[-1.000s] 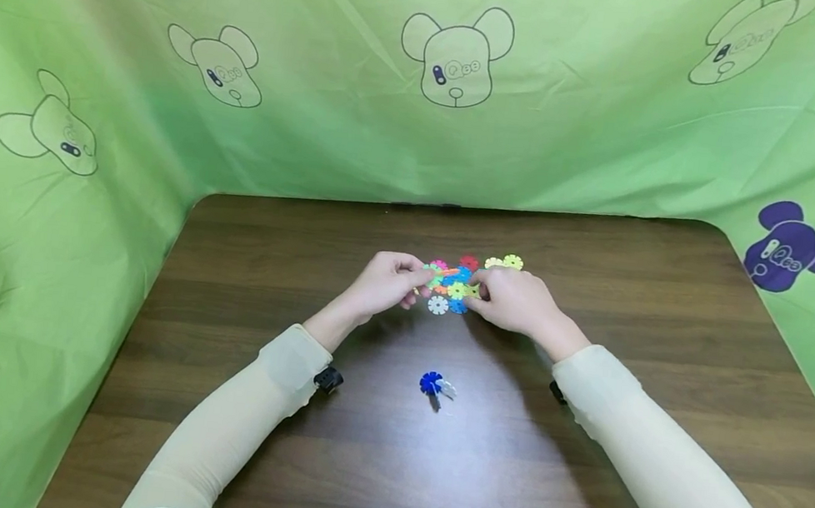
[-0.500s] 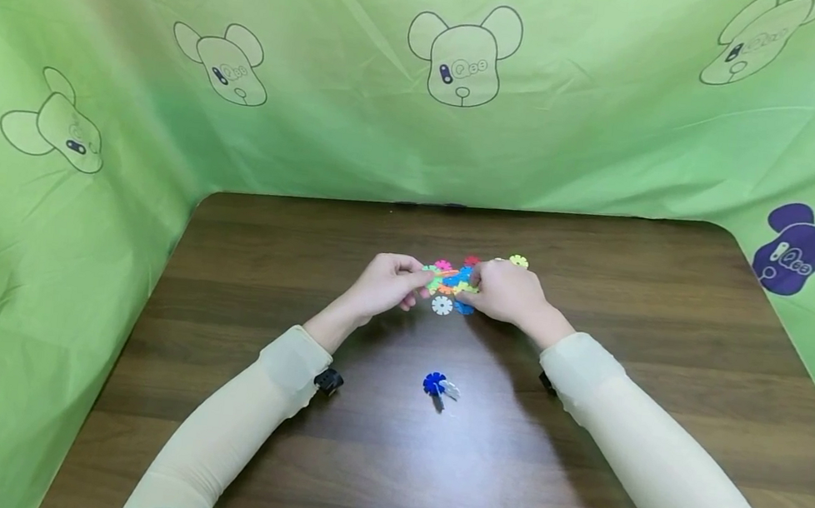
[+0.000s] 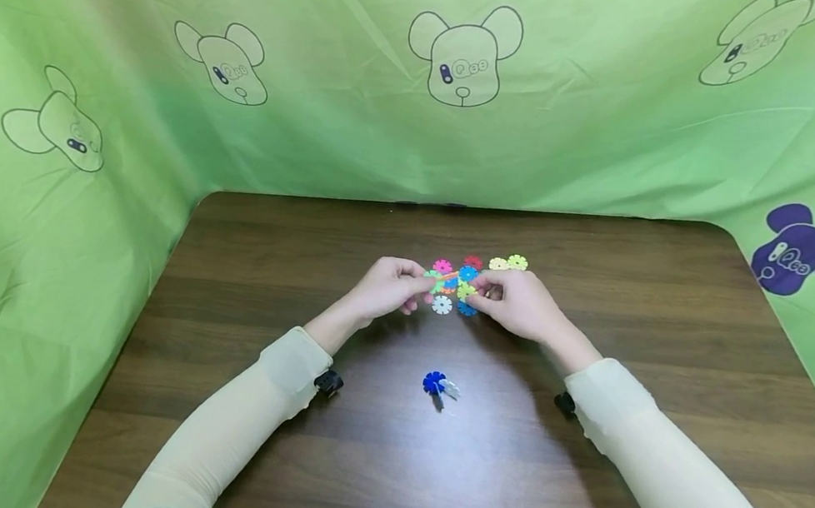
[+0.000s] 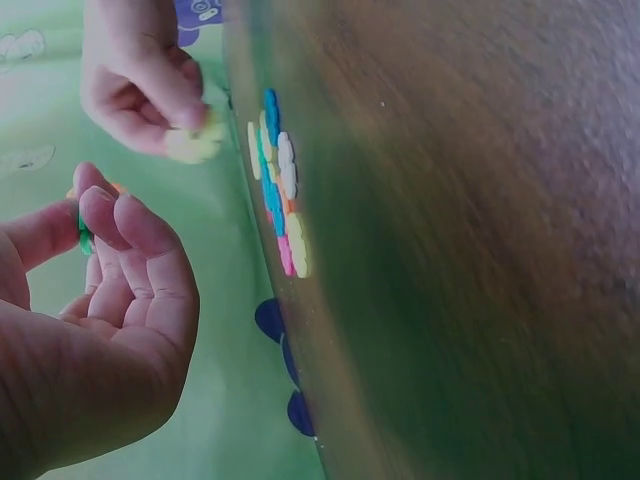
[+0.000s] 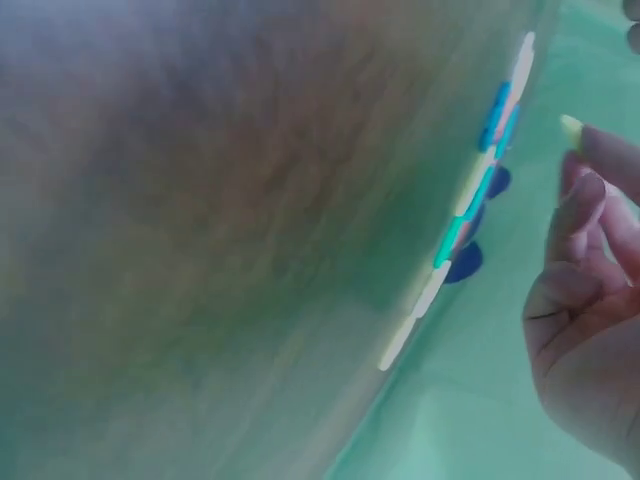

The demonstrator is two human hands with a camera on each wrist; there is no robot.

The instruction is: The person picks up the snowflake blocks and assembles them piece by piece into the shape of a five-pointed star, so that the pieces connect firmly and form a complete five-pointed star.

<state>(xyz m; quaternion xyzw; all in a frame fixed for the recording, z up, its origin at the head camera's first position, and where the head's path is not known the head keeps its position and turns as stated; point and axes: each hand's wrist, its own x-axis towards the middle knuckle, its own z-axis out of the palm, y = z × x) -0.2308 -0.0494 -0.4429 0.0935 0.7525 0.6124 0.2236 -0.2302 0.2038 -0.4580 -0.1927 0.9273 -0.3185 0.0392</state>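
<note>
Head view: showing dark-blue disc (image 3: 434, 383) resting on wooden counter (image 3: 602, 268) nearer the person, outside both wrist views | left hand (image 3: 390, 290): pinching green piece (image 4: 85, 235), orange showing beside it | right hand (image 3: 518, 303): pinching yellow notch-rimmed disc (image 4: 193, 145) at its edge | both pieces: being held above counter, near multicoloured discs (image 4: 273, 205) lying flat

One disc (image 4: 196, 144) is yellow, the wood-grained table (image 3: 247, 269) brown, the cloth (image 3: 330, 136) green.

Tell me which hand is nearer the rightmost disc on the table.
Right: in the head view, the right hand shows just below the rightmost disc; the left hand is well to its left.
</note>
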